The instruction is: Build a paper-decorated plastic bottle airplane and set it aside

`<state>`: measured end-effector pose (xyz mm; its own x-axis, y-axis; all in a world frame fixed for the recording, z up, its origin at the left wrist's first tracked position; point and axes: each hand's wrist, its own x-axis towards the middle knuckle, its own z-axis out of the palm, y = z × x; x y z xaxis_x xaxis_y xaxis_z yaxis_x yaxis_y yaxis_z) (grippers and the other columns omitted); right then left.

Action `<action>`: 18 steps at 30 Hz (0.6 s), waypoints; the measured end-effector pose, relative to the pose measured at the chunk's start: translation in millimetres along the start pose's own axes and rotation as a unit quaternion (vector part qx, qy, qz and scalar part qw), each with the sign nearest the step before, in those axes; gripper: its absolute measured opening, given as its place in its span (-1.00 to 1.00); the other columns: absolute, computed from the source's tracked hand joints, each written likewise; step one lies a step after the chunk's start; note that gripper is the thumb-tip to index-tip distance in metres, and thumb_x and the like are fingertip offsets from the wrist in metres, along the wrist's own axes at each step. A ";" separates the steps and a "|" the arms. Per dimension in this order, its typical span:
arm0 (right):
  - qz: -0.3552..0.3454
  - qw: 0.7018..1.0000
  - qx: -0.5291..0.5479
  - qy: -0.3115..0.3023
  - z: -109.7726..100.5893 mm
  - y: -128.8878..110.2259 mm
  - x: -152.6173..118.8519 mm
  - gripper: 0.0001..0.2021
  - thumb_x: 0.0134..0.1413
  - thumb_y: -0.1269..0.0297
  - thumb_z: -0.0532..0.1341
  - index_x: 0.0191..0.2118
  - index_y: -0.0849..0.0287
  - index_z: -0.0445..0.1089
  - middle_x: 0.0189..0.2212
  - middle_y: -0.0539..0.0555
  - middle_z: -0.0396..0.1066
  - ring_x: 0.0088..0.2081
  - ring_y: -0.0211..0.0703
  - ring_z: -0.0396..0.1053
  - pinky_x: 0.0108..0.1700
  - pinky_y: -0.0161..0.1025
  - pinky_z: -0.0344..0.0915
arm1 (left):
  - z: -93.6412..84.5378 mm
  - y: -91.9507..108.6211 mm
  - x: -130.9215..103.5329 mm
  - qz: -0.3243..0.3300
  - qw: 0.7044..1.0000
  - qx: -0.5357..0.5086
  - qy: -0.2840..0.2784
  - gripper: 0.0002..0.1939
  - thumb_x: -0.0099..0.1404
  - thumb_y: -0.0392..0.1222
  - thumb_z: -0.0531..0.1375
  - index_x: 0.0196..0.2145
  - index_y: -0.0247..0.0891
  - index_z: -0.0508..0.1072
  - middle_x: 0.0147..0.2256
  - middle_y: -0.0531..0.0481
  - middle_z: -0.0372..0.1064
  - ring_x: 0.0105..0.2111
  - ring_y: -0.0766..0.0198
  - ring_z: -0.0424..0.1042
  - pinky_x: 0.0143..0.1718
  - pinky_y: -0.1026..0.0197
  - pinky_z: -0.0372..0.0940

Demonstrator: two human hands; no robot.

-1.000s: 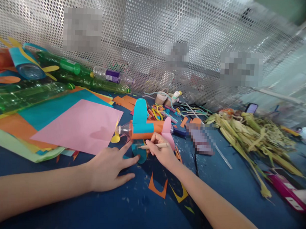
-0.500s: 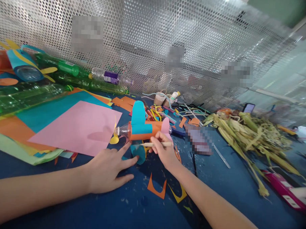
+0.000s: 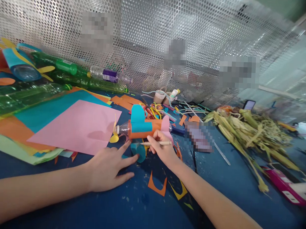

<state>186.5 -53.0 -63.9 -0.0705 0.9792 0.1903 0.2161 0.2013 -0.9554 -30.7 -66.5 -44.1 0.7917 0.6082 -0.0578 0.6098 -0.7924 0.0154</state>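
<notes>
A plastic bottle wrapped in orange paper (image 3: 148, 128) lies on its side, with a blue wing (image 3: 138, 114), pink tail pieces (image 3: 165, 124) and a yellow propeller (image 3: 114, 138) at its neck. Below it a blue rounded paper piece (image 3: 140, 153) is on the table. My left hand (image 3: 110, 166) lies flat with spread fingers, its fingertips touching the blue piece's left side. Between the fingers of my right hand (image 3: 163, 148) is a slim beige pen (image 3: 159, 143), its tip over the blue piece.
Coloured sheets (image 3: 79, 124) lie at left, with green bottles (image 3: 29, 95) behind. Orange (image 3: 157, 189) and yellow scraps (image 3: 180, 193) are near my right forearm. Dried husks (image 3: 240, 132) and a pink object (image 3: 284, 184) lie at right. A perforated metal panel (image 3: 143, 33) stands behind.
The pen tip has shifted slightly right relative to the blue piece, along with my right hand. My left hand stays spread in nearly the same place. The view has shifted slightly.
</notes>
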 end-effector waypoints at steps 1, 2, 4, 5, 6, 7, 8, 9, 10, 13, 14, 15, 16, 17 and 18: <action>0.001 1.000 -0.008 -0.001 0.0 0.8 0.2 -0.70 0.09 0.12 0.14 -0.52 0.10 0.04 -0.78 -0.20 0.08 -0.71 -0.36 0.10 -0.53 -0.33 0.25 | -0.1 0.0 0.2 0.001 1.000 0.000 0.001 -0.49 0.32 0.14 -0.16 0.19 0.05 0.09 0.22 -0.31 -0.09 -0.25 -0.03 0.44 -0.31 -0.07 0.34; 0.002 1.000 -0.013 -0.004 -0.1 1.9 0.5 -0.69 0.10 0.11 0.14 -0.53 0.10 0.03 -0.79 -0.20 0.09 -0.72 -0.37 0.10 -0.53 -0.34 0.24 | -0.2 -0.1 0.3 0.001 1.000 0.000 0.002 -0.49 0.32 0.14 -0.17 0.19 0.05 0.09 0.23 -0.31 -0.11 -0.25 -0.03 0.44 -0.31 -0.07 0.34; 0.003 1.000 -0.020 -0.014 -0.7 4.9 1.2 -0.69 0.11 0.11 0.13 -0.52 0.10 0.03 -0.78 -0.20 0.11 -0.71 -0.37 0.10 -0.54 -0.34 0.23 | -0.2 -0.1 0.6 0.002 1.000 -0.001 0.000 -0.48 0.32 0.15 -0.18 0.19 0.06 0.09 0.23 -0.31 -0.13 -0.26 -0.03 0.44 -0.32 -0.07 0.34; 0.002 1.000 -0.021 -0.020 -1.0 6.4 1.4 -0.70 0.11 0.11 0.12 -0.52 0.10 0.03 -0.78 -0.19 0.11 -0.71 -0.37 0.11 -0.53 -0.34 0.24 | -0.2 0.0 0.7 0.003 1.000 -0.001 -0.002 -0.48 0.32 0.15 -0.18 0.19 0.06 0.09 0.23 -0.31 -0.13 -0.26 -0.03 0.44 -0.33 -0.07 0.34; -0.001 0.999 -0.021 -0.026 -1.3 7.6 1.6 -0.70 0.12 0.12 0.11 -0.52 0.10 0.04 -0.78 -0.19 0.12 -0.71 -0.36 0.12 -0.53 -0.34 0.24 | -0.2 0.0 0.7 0.003 1.000 -0.001 -0.003 -0.48 0.32 0.15 -0.19 0.19 0.06 0.09 0.23 -0.31 -0.13 -0.26 -0.03 0.44 -0.33 -0.07 0.34; -0.003 0.999 -0.021 -0.030 -1.6 8.5 1.8 -0.71 0.12 0.12 0.11 -0.51 0.10 0.04 -0.78 -0.19 0.12 -0.70 -0.36 0.12 -0.52 -0.34 0.24 | -0.1 0.0 0.8 0.003 1.000 -0.001 -0.004 -0.48 0.32 0.15 -0.19 0.19 0.06 0.08 0.23 -0.31 -0.13 -0.26 -0.04 0.44 -0.33 -0.07 0.34; -0.005 0.999 -0.023 -0.032 -1.7 9.1 1.8 -0.71 0.13 0.12 0.10 -0.51 0.10 0.05 -0.78 -0.19 0.12 -0.70 -0.35 0.13 -0.51 -0.33 0.24 | 0.0 0.0 0.8 0.003 1.000 -0.001 -0.004 -0.48 0.32 0.15 -0.19 0.19 0.06 0.08 0.23 -0.32 -0.13 -0.25 -0.05 0.44 -0.34 -0.07 0.34; -0.005 0.999 -0.027 -0.033 -1.8 9.3 1.9 -0.71 0.13 0.12 0.10 -0.51 0.10 0.05 -0.77 -0.18 0.13 -0.69 -0.35 0.14 -0.50 -0.33 0.25 | 0.2 -0.1 0.8 0.003 1.000 -0.002 -0.003 -0.48 0.32 0.15 -0.19 0.19 0.07 0.07 0.23 -0.32 -0.13 -0.24 -0.06 0.44 -0.34 -0.07 0.34; -0.004 0.999 -0.031 -0.034 -1.7 9.2 1.9 -0.71 0.13 0.12 0.10 -0.51 0.10 0.05 -0.77 -0.18 0.13 -0.68 -0.34 0.15 -0.50 -0.33 0.25 | 0.4 -0.2 0.8 0.002 1.000 -0.002 -0.002 -0.48 0.32 0.16 -0.19 0.20 0.07 0.07 0.23 -0.31 -0.14 -0.24 -0.05 0.44 -0.34 -0.07 0.34; 0.002 0.999 -0.038 -0.033 -1.4 7.7 1.7 -0.70 0.12 0.11 0.10 -0.52 0.10 0.04 -0.77 -0.18 0.13 -0.69 -0.34 0.15 -0.50 -0.33 0.24 | 1.1 -0.5 0.9 0.002 1.000 -0.004 0.000 -0.47 0.32 0.16 -0.19 0.20 0.07 0.07 0.24 -0.29 -0.15 -0.24 -0.04 0.44 -0.33 -0.06 0.33; 0.003 0.999 -0.038 -0.031 -1.2 7.0 1.6 -0.70 0.12 0.11 0.10 -0.52 0.10 0.04 -0.78 -0.19 0.12 -0.69 -0.35 0.14 -0.51 -0.33 0.24 | 1.2 -0.5 0.9 0.002 1.000 -0.004 0.001 -0.47 0.32 0.16 -0.19 0.19 0.07 0.08 0.24 -0.29 -0.15 -0.24 -0.04 0.44 -0.33 -0.06 0.33; 0.003 0.999 -0.039 -0.029 -1.2 6.2 1.5 -0.70 0.12 0.11 0.10 -0.52 0.10 0.04 -0.78 -0.19 0.12 -0.69 -0.35 0.14 -0.52 -0.34 0.23 | 1.3 -0.5 0.9 0.002 1.000 -0.005 0.002 -0.47 0.32 0.16 -0.18 0.19 0.06 0.08 0.24 -0.29 -0.15 -0.24 -0.04 0.44 -0.33 -0.06 0.33; 0.001 0.999 -0.041 -0.028 -1.1 5.5 1.4 -0.70 0.12 0.11 0.10 -0.52 0.10 0.04 -0.78 -0.19 0.13 -0.69 -0.35 0.15 -0.53 -0.35 0.21 | 1.3 -0.5 0.9 0.002 1.000 -0.005 0.002 -0.47 0.32 0.16 -0.18 0.19 0.06 0.09 0.24 -0.29 -0.15 -0.24 -0.05 0.44 -0.33 -0.05 0.34; 0.000 0.999 -0.046 -0.028 -1.1 4.7 1.3 -0.70 0.12 0.12 0.10 -0.52 0.10 0.05 -0.78 -0.18 0.14 -0.69 -0.35 0.15 -0.53 -0.36 0.19 | 1.2 -0.5 0.9 0.002 1.000 -0.005 0.003 -0.47 0.32 0.16 -0.18 0.19 0.06 0.09 0.24 -0.29 -0.14 -0.24 -0.05 0.44 -0.33 -0.06 0.34; -0.001 0.998 -0.051 -0.029 -1.1 4.2 1.2 -0.71 0.13 0.13 0.10 -0.52 0.10 0.05 -0.77 -0.18 0.15 -0.69 -0.35 0.16 -0.55 -0.37 0.18 | 1.0 -0.4 0.8 0.002 1.000 -0.004 0.002 -0.48 0.32 0.16 -0.17 0.19 0.06 0.09 0.24 -0.29 -0.13 -0.25 -0.04 0.44 -0.33 -0.06 0.34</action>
<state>188.4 -51.0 -67.4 -0.1271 0.9761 0.1765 0.3141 0.2084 -0.9262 -30.3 -65.8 -45.2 0.7940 0.6056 -0.0536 0.6073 -0.7941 0.0239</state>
